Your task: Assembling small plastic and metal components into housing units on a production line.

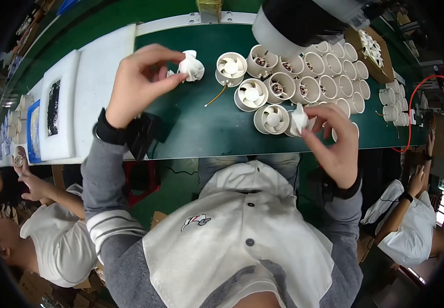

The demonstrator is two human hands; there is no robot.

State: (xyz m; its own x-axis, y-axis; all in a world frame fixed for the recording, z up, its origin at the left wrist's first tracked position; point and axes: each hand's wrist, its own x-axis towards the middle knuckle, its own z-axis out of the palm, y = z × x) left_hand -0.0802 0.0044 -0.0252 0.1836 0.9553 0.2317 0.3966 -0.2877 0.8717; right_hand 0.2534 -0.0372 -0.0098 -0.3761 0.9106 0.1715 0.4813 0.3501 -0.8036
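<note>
- Right hand [335, 141] pinches a white impeller [300, 119] just beside the nearest housing [271, 119], near the belt's [201, 128] front edge.
- Left hand [137, 84] pinches another impeller [191, 65], farther off.

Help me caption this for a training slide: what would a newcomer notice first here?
First, the two raised hands: the left hand pinches a white fan impeller above the green belt, and the right hand holds a second white impeller at the belt's near edge. Next, the cluster of round white fan housings packed together on the belt's right side, some already fitted with blades.
</note>
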